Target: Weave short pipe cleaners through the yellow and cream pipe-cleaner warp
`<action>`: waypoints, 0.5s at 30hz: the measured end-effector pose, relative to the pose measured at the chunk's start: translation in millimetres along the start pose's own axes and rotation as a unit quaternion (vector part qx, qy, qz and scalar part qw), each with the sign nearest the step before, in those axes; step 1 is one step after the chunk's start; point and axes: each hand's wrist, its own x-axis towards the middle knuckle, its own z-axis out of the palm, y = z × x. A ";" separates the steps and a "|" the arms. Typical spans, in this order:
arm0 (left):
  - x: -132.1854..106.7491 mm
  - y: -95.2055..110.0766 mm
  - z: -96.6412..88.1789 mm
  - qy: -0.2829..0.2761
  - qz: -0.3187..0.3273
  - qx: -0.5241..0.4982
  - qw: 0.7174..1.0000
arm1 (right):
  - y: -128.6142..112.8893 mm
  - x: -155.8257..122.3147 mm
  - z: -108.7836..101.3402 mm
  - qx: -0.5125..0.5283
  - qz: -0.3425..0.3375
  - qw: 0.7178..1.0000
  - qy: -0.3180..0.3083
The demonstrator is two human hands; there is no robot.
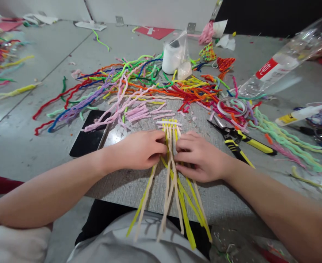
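Note:
Yellow and cream pipe cleaners [174, 179] hang side by side toward the table's front edge. Their upper ends are woven through pale lilac cross pieces [168, 123], making a small flat strip. My left hand [146, 149] is closed at the strip's left side, its fingertips pinching strands; a yellow and a cream one trail out below it. On the other side my right hand [198, 155] has its fingers curled against the right-hand strands, with yellow and cream ends coming out beneath. Several strands run loose between the hands. My fingers partly hide the weave.
Loose coloured pipe cleaners [139, 78] are heaped beyond my hands. A black phone [88, 133] lies left; yellow-black pliers [240, 140], a tape roll [232, 106] and a glue tube [300, 115] lie right. A plastic bottle [281, 65] and a white spool [172, 58] stand farther back.

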 end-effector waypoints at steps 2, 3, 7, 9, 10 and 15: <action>-0.9 1.4 -3.1 -0.014 0.032 -0.005 0.999 | -8.8 1.7 -2.0 0.023 -0.011 1.000 -0.009; -1.3 2.3 -4.5 -0.022 0.051 -0.009 0.998 | -13.4 2.4 -2.4 0.035 -0.016 0.999 -0.015; -2.0 6.3 -8.6 -0.059 0.117 -0.031 0.991 | -27.3 4.7 0.0 0.077 -0.041 0.995 -0.052; -1.9 8.6 -10.4 -0.079 0.133 -0.040 0.987 | -29.1 5.2 2.7 0.075 -0.049 0.994 -0.056; -1.7 9.7 -11.4 -0.087 0.137 -0.043 0.986 | -28.6 5.3 4.0 0.067 -0.049 0.995 -0.051; -1.5 14.4 -16.7 -0.133 0.153 -0.061 0.977 | -18.3 3.8 8.1 -0.002 -0.018 1.000 0.012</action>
